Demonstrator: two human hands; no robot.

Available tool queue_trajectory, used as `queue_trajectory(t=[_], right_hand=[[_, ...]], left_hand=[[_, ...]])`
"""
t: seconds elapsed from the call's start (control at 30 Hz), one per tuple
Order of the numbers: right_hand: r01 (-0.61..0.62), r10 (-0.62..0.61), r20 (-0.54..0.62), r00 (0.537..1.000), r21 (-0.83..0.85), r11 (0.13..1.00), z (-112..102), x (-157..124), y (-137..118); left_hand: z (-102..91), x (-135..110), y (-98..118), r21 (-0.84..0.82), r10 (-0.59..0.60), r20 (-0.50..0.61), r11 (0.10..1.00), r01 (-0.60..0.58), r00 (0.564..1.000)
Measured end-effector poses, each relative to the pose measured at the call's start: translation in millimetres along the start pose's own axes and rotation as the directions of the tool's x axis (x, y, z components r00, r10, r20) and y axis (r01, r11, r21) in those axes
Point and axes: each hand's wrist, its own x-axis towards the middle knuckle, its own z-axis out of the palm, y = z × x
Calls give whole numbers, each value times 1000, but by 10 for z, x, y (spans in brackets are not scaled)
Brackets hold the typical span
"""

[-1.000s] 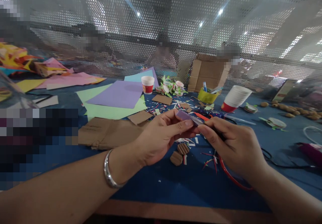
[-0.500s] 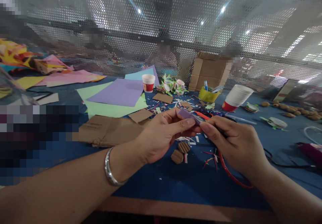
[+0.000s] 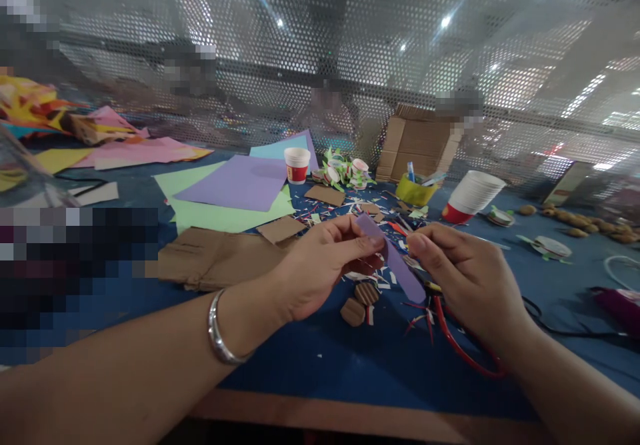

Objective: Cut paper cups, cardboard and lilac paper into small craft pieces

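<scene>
My left hand (image 3: 320, 268), with a silver bracelet (image 3: 217, 332) on its wrist, pinches the top end of a narrow purple paper strip (image 3: 395, 262) between thumb and fingers. The strip slants down to the right and ends close to my right hand (image 3: 465, 278). That hand is curled shut beside the strip, and the red handle loop of a pair of scissors (image 3: 453, 342) sticks out beneath it. Two small ribbed cardboard rounds (image 3: 360, 302) lie on the blue table just under my hands, among paper scraps.
A torn cardboard sheet (image 3: 215, 258) lies left of my hands, with purple (image 3: 240, 182) and green (image 3: 210, 218) paper sheets behind it. Farther back stand a red-and-white cup (image 3: 297, 165), a stack of white cups (image 3: 470, 195), a yellow-green bowl (image 3: 415, 192) and a cardboard box (image 3: 417, 142). A perforated screen closes off the back, with people behind it.
The purple strip was held nearly flat between both hands. Now it hangs slanting down from my left hand, and my right hand has drawn slightly away from it.
</scene>
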Motion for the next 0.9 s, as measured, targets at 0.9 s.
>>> queue_trajectory(t=[0.9], right_hand=[[55,-56,214,975,13,998,-10,3,-68]], left_hand=[[17,-72,5,316,-136,148,945,83,980]])
